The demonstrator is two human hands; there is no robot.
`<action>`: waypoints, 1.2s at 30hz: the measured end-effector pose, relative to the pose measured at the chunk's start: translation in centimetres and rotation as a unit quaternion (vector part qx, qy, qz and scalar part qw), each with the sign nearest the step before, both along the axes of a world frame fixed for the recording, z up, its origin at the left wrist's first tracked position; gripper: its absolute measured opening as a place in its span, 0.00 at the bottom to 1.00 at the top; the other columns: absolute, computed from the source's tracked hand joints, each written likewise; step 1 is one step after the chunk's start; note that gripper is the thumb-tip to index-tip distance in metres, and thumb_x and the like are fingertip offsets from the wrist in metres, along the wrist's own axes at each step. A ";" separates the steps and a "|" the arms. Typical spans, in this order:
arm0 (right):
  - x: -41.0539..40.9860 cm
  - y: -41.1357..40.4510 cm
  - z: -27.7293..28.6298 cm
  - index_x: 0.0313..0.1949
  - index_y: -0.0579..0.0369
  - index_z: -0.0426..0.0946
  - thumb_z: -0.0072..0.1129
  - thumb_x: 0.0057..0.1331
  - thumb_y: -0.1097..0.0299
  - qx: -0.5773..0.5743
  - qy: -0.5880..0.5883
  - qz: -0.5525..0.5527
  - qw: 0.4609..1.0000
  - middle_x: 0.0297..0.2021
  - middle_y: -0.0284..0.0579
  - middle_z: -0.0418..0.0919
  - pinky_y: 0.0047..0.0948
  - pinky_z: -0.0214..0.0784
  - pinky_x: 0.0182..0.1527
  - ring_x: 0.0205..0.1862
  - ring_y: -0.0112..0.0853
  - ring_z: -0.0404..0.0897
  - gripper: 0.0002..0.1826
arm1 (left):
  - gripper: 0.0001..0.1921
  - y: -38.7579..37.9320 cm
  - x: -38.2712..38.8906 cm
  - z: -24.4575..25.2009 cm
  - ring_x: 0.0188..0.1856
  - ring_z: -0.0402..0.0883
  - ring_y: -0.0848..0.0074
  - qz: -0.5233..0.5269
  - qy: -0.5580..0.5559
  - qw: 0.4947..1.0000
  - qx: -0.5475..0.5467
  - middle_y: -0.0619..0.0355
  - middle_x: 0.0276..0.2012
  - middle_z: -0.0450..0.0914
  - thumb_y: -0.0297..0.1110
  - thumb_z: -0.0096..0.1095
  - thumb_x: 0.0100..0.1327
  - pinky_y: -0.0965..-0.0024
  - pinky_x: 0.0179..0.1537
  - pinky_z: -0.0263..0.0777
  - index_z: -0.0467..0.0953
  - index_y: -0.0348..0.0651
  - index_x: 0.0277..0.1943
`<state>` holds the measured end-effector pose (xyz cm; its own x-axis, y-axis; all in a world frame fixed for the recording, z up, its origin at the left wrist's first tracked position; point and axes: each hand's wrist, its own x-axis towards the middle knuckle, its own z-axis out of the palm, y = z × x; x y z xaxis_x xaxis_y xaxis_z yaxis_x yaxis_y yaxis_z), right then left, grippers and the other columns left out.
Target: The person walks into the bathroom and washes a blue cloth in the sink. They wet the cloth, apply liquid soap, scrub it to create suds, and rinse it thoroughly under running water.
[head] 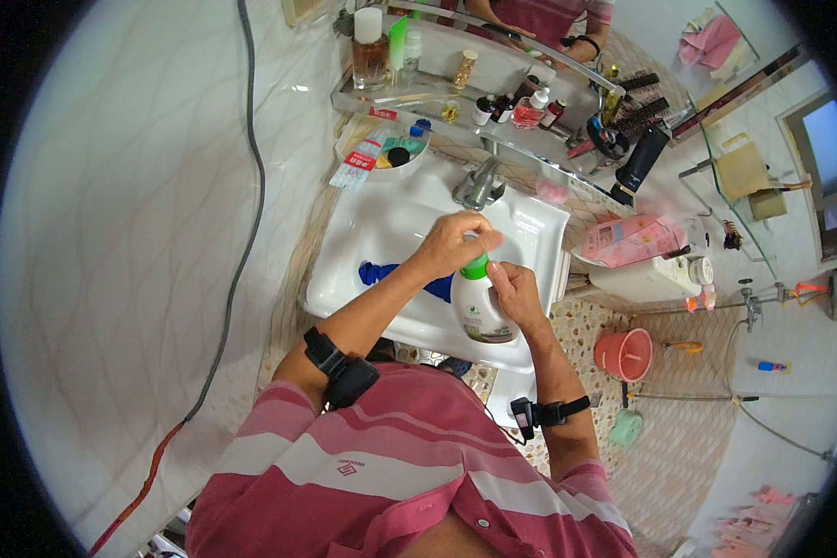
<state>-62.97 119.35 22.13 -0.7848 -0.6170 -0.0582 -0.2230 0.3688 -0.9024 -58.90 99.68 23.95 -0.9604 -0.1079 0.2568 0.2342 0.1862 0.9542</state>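
Observation:
Over the white washbasin both of my hands are on a white plastic bottle with a green collar. My right hand grips it by the handle at its side. At its top, my left hand has its fingers bent around the cap area, slightly blurred; the fingers hide the cap itself. A blue cloth item lies in the basin, partly behind my left forearm and the bottle. The metal faucet stands just beyond my hands.
Beyond the basin, a shelf below the mirror carries small bottles and hairbrushes. A plastic container with tubes sits at the basin's back left corner. To the right are a large white jug, a pink refill pouch and a pink bucket.

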 end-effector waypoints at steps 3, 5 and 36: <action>-0.2 0.0 0.4 0.23 0.63 0.76 0.53 0.72 0.51 -0.042 -0.110 -0.001 0.993 0.15 0.32 0.69 0.30 0.59 0.24 0.21 0.22 0.64 0.27 | 0.13 0.3 0.0 0.7 0.55 0.78 0.70 -0.151 -0.014 0.970 0.191 0.49 0.51 0.83 0.40 0.64 0.66 0.63 0.56 0.69 0.80 0.37 0.34; -0.4 -0.1 0.6 0.23 0.63 0.77 0.50 0.73 0.50 0.052 -0.117 -0.033 0.991 0.15 0.30 0.68 0.30 0.60 0.23 0.21 0.21 0.65 0.29 | 0.14 0.8 0.3 1.2 0.55 0.79 0.68 -0.191 -0.014 0.951 0.244 0.46 0.48 0.84 0.39 0.64 0.66 0.63 0.55 0.71 0.79 0.36 0.33; -0.4 -0.2 -1.2 0.31 0.64 0.75 0.52 0.71 0.48 0.107 0.106 0.025 0.988 0.23 0.62 0.77 0.48 0.67 0.33 0.26 0.55 0.78 0.26 | 0.16 -1.9 1.8 -1.6 0.45 0.81 0.78 0.065 -0.219 0.973 -0.043 0.54 0.45 0.84 0.32 0.65 0.66 0.73 0.48 0.74 0.79 0.32 0.52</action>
<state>-63.41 119.15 20.97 -0.7625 -0.6463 -0.0292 -0.4208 0.5297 -0.7365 -57.09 97.75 22.40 -0.9593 -0.2319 -0.1614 -0.2228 0.2700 0.9367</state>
